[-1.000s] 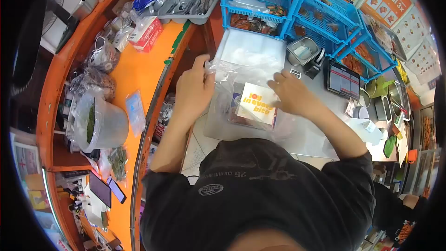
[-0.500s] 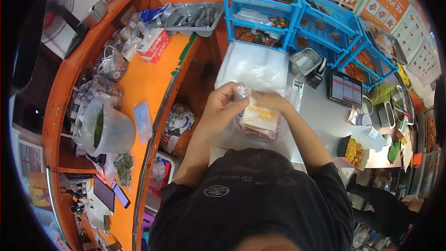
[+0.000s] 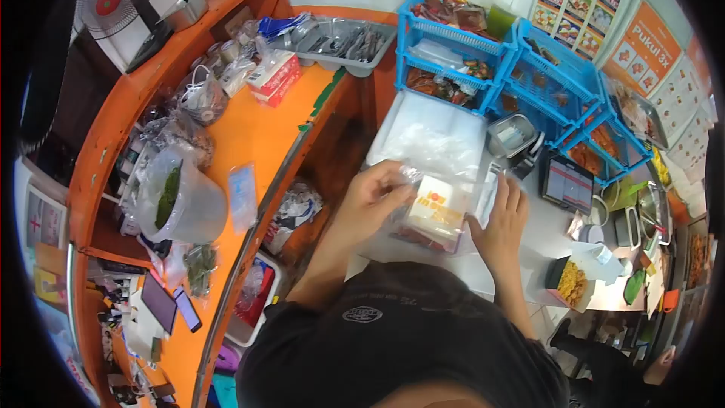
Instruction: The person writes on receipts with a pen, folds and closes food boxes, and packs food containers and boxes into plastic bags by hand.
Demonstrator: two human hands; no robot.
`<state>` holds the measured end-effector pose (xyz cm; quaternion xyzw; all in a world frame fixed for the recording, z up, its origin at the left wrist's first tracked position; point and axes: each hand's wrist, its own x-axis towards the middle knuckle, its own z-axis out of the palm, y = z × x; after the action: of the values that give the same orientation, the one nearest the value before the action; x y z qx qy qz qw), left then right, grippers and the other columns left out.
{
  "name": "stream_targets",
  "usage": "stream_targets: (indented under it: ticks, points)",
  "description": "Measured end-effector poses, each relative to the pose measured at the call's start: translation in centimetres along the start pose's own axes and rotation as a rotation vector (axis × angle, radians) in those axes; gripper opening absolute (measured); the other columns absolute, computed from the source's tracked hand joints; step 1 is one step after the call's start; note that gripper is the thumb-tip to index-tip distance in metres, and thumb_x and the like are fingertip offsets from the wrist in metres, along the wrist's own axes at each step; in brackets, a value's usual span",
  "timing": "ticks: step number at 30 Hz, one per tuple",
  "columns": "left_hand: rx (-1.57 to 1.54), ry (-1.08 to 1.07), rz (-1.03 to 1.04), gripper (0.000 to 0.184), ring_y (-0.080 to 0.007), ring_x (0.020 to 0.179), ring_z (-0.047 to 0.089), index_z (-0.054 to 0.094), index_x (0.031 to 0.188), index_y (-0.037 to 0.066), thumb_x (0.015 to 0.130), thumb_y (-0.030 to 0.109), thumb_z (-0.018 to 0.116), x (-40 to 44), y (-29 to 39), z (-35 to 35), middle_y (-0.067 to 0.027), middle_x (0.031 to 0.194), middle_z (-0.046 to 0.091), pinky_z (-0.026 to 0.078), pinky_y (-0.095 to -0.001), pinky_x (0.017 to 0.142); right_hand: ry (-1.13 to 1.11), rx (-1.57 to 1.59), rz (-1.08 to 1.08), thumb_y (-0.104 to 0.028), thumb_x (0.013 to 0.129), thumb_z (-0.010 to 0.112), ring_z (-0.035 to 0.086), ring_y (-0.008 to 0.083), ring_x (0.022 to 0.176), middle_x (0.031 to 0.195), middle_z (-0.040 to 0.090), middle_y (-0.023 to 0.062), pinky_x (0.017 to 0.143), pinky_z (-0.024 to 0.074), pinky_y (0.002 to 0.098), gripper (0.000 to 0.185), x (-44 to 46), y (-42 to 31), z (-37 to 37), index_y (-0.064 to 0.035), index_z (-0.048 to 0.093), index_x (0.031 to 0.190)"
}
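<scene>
A clear plastic bag [image 3: 404, 219] stands on the grey counter in front of my body. Inside it is a white carton [image 3: 436, 202] with yellow and red print, with something reddish below. My left hand [image 3: 371, 204] pinches the bag's upper left edge between thumb and fingers. At the bag's right side, my right hand [image 3: 501, 219] has its fingers stretched out. Its thumb is close to the bag's edge; whether it touches, I cannot tell. A stack of white plastic sheets or bags [image 3: 430, 132] lies just beyond.
Blue basket racks [image 3: 453, 49] with packets stand at the back. A metal container [image 3: 513, 134] and a tablet [image 3: 566, 183] are to the right, with a box of yellow food [image 3: 572, 283] nearer. An orange counter [image 3: 249, 132] runs along the left. Another person's dark-clothed leg [image 3: 604, 355] shows lower right.
My right hand has come out from the bag's top and moved right, its fingers now spread. My left hand keeps its pinch on the bag's edge. The camera view has shifted.
</scene>
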<state>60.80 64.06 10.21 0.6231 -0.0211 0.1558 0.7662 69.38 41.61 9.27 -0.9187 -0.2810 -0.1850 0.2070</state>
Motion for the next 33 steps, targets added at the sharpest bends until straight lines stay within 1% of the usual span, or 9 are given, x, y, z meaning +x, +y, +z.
stream_targets:
  ticks: [6,7,9,13,17,20,26,27,33]
  points:
    - [-0.008,0.132,0.061,0.009,-0.0095,0.076,0.063,0.058,0.095,0.001,0.088,0.005,0.061,-1.1,-1.5,-0.1,-0.0054,0.081,0.066,0.048,-0.0232,0.068,-0.207,-0.137,0.244,-0.023,0.069,0.077,0.054,0.0340,0.088,0.086,0.064,0.0117,0.079,0.0391,0.0458,0.056,-4.4,7.9,1.3,0.0013,0.056,0.114]
    - [-0.057,0.147,0.073,0.008,-0.0088,0.075,0.062,0.058,0.094,0.001,0.087,0.004,0.061,-1.0,-1.2,0.2,-0.0050,0.081,0.066,0.048,-0.0227,0.069,-0.249,-0.034,0.197,-0.022,0.072,0.074,0.060,0.0320,0.077,0.071,0.065,0.0093,0.073,0.0437,0.0447,0.038,-4.4,8.6,1.1,-0.0007,0.062,0.101]
    - [-0.100,0.145,0.062,0.006,-0.0074,0.075,0.060,0.059,0.092,0.002,0.087,0.006,0.061,-0.9,-1.0,0.8,-0.0047,0.082,0.065,0.047,-0.0220,0.069,-0.242,0.219,0.169,-0.017,0.078,0.067,0.065,0.0237,0.063,0.068,0.066,0.0145,0.057,0.0479,0.0342,0.019,-4.3,10.1,1.6,0.0022,0.064,0.079]
    - [-0.068,0.108,0.016,0.009,-0.0057,0.074,0.058,0.058,0.091,0.001,0.087,0.008,0.061,-0.8,-0.1,2.4,-0.0037,0.080,0.064,0.046,-0.0211,0.066,-0.285,0.599,0.278,-0.010,0.082,0.059,0.056,0.0113,0.075,0.073,0.061,0.0053,0.072,0.0436,0.0268,0.010,-3.2,8.7,-0.3,-0.0014,0.060,0.077]
    - [-0.065,0.132,0.001,0.011,-0.0054,0.074,0.058,0.058,0.093,0.000,0.087,0.008,0.061,-1.3,-0.4,2.8,-0.0043,0.080,0.064,0.046,-0.0202,0.064,-0.203,1.336,0.462,-0.012,0.088,0.058,0.060,0.0198,0.083,0.087,0.065,0.0117,0.081,0.0448,0.0333,0.010,-3.6,7.6,-1.3,-0.0025,0.062,0.088]
    - [-0.091,0.116,0.006,0.014,-0.0072,0.078,0.059,0.058,0.099,-0.001,0.088,0.007,0.060,-1.3,-1.2,1.9,-0.0052,0.086,0.065,0.049,-0.0218,0.068,-0.192,1.724,0.291,-0.015,0.089,0.061,0.060,0.0213,0.091,0.094,0.064,0.0096,0.089,0.0425,0.0377,0.016,-3.0,7.1,-1.8,-0.0051,0.058,0.102]
    - [-0.153,0.139,0.018,0.032,-0.0140,0.090,0.063,0.054,0.119,-0.002,0.087,0.002,0.058,-1.7,-1.0,1.9,-0.0086,0.101,0.065,0.049,-0.0294,0.084,-0.053,1.511,0.270,-0.013,0.088,0.061,0.059,0.0160,0.092,0.098,0.062,0.0063,0.086,0.0460,0.0325,0.023,-1.4,5.1,-1.4,-0.0018,0.056,0.108]
    - [-0.075,0.170,0.011,0.033,-0.0131,0.084,0.062,0.056,0.117,-0.001,0.084,0.004,0.057,-1.7,-0.5,2.5,-0.0082,0.093,0.066,0.048,-0.0287,0.080,-0.050,1.521,0.294,-0.010,0.088,0.060,0.060,0.0135,0.090,0.097,0.062,0.0048,0.083,0.0478,0.0304,0.022,-1.2,5.0,-1.3,-0.0023,0.056,0.109]
    - [-0.032,-0.075,0.038,0.043,-0.0197,0.096,0.062,0.048,0.129,-0.005,0.089,0.009,0.058,-3.2,-0.1,1.6,-0.0131,0.108,0.065,0.046,-0.0314,0.087,-0.096,1.372,0.365,-0.012,0.086,0.064,0.058,0.0091,0.078,0.083,0.061,0.0052,0.070,0.0467,0.0253,0.017,0.2,3.4,-2.4,0.0004,0.057,0.096]
